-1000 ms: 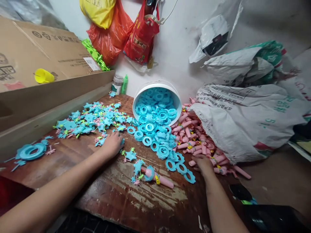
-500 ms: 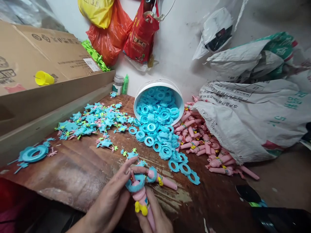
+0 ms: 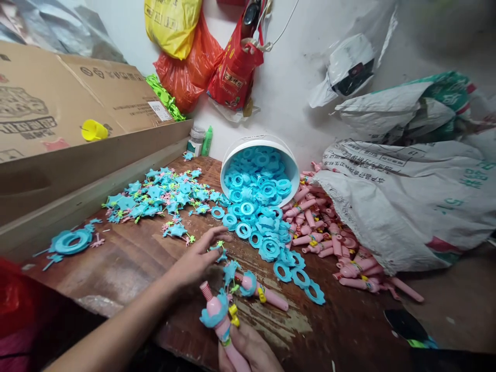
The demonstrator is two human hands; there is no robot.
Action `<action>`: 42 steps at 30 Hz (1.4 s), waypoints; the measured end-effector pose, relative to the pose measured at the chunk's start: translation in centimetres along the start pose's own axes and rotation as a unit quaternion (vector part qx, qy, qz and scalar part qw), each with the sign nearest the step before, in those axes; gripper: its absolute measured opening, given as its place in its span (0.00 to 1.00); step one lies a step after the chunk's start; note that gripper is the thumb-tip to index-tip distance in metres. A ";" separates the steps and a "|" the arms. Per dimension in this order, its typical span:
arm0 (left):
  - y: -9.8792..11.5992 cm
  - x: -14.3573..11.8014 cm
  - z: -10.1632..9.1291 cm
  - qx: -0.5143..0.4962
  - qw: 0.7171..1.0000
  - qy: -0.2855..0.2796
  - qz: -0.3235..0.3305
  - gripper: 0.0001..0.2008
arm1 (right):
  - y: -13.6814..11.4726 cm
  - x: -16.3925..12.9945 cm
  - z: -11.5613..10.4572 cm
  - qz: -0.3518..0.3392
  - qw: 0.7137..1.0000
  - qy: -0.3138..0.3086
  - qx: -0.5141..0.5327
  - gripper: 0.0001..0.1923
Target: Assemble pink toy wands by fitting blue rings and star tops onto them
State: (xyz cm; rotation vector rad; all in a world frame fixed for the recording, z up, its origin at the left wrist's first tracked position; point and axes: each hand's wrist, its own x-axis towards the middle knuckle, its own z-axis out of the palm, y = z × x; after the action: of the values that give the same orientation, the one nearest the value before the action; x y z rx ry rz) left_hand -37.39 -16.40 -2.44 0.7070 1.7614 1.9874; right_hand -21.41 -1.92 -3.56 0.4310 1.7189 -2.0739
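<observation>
My right hand point(image 3: 253, 349) is wrapped round the lower handle of a pink plastic toy wand point(image 3: 214, 307), tilted up to the left. A scalloped blue ring point(image 3: 209, 318) sits around its neck, and small yellow parts point(image 3: 233, 314) stick out at its side. My left hand point(image 3: 199, 256) reaches over the table with fingers spread, close to a small blue star piece point(image 3: 219, 254) with green tips; contact cannot be made out. Another pink wand point(image 3: 276, 299) with a blue ring lies just beyond my right hand, beside a blue star piece point(image 3: 230, 269).
A white bucket point(image 3: 296, 173) on its side spills blue rings point(image 3: 269, 248) across the brown table. Blue star pieces point(image 3: 155, 191) are heaped left. Pink wands point(image 3: 310, 212) pour from a white sack point(image 3: 395, 206) at right. A cardboard box point(image 3: 112, 98) stands left.
My left hand has left the wand's top and moved up and away, its fingers opening out. The ring now sits lower round the wand's neck. The camera view has shifted slightly.
</observation>
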 end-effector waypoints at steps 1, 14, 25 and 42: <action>-0.7 1.3 -0.9 0.125 0.992 -0.034 0.009 0.28 | -0.4 0.3 -0.1 0.024 0.999 -0.001 0.033 0.31; -2.5 -3.6 0.6 0.260 0.965 0.018 0.012 0.22 | -0.6 -1.0 -1.6 -0.066 0.976 0.202 -0.051 0.35; -3.7 -4.4 0.2 0.247 0.969 0.020 -0.024 0.26 | 0.0 -0.4 -2.1 -0.086 0.972 0.172 -0.138 0.33; -5.7 -5.1 0.4 0.242 0.970 0.005 0.024 0.30 | 0.8 0.5 -3.5 -0.061 0.975 0.118 -0.177 0.31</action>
State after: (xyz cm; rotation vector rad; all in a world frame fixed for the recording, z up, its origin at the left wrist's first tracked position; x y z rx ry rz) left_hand -33.34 -18.38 -8.61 0.8942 2.2834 1.5936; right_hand -21.55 1.31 -5.16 0.4846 2.2539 -1.7956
